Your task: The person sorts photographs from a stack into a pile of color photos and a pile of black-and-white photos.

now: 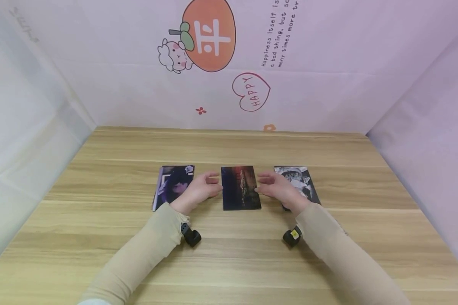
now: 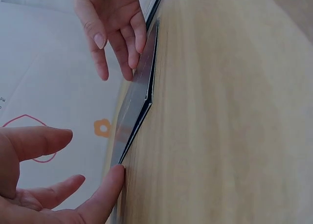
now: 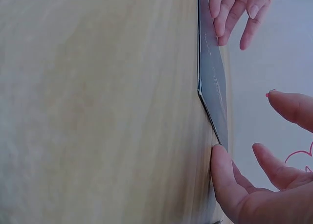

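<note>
A thin stack of photo cards (image 1: pixel 236 188), its top one dark with a reddish lit scene, lies flat in the middle between my hands. My left hand (image 1: pixel 203 189) is at its left side with loosely bent fingers, a fingertip right at the stack's edge in the left wrist view. Opposite, my right hand (image 1: pixel 280 189) mirrors it, a fingertip (image 3: pixel 220 158) right at the edge of the cards (image 3: pixel 213 82). Purple-toned photo cards (image 1: pixel 177 180) lie partly under my left hand in the head view. Black-and-white photo cards (image 1: pixel 298 178) are partly hidden behind my right hand.
The wood-grain table (image 1: pixel 229 271) carries all three groups of cards in a row. A white printed cloth (image 1: pixel 328 84) stands behind it, with further pale cloth walls at left and right. Each wrist wears a small black camera (image 1: pixel 192 237) on a strap.
</note>
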Demonstrator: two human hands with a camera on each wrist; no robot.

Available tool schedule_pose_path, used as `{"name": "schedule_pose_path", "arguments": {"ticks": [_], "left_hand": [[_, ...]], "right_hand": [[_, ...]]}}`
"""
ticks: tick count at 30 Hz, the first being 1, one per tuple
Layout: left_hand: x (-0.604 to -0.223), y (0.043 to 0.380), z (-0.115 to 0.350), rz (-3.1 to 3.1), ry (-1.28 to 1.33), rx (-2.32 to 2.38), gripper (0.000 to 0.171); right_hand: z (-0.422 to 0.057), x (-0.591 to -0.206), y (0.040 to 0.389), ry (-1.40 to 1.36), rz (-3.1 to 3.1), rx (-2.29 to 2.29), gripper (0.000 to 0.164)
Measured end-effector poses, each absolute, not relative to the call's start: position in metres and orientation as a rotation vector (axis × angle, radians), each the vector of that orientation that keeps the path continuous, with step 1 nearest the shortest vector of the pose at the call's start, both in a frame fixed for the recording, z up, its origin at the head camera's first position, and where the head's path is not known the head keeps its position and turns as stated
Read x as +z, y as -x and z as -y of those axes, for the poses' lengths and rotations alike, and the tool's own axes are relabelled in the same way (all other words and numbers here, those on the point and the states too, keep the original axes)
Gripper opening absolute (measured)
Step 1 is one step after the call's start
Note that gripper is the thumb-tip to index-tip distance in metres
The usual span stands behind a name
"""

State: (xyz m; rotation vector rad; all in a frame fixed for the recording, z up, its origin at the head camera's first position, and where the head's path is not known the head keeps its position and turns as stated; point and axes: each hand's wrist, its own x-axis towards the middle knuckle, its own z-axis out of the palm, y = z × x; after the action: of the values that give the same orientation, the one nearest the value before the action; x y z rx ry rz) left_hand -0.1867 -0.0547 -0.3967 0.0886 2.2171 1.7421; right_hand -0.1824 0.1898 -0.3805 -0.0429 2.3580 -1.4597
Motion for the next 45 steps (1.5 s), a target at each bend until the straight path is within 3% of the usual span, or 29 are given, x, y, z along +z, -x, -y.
{"name": "schedule_pose_path", "arguments": {"ticks": [22,31,45], "left_hand": [[-0.394,0.184,0.046,-2.21,-0.11,1.735,0.052],[-0.389,0.18,0.044,-2.224,-0.077,1.773,0.05],[-0.39,0.179,0.054,-2.349,-0.118,1.758,0.054]], "right_hand": [[-0.185,-0.383,0.18,0.061,-2.365,-1.478,0.058],[-0.183,-0.385,0.179,-0.029,-2.344,-1.617,0.049],[-0.173,-0.386,0.179,-0.143,-2.219,-1.826,0.052]]}}
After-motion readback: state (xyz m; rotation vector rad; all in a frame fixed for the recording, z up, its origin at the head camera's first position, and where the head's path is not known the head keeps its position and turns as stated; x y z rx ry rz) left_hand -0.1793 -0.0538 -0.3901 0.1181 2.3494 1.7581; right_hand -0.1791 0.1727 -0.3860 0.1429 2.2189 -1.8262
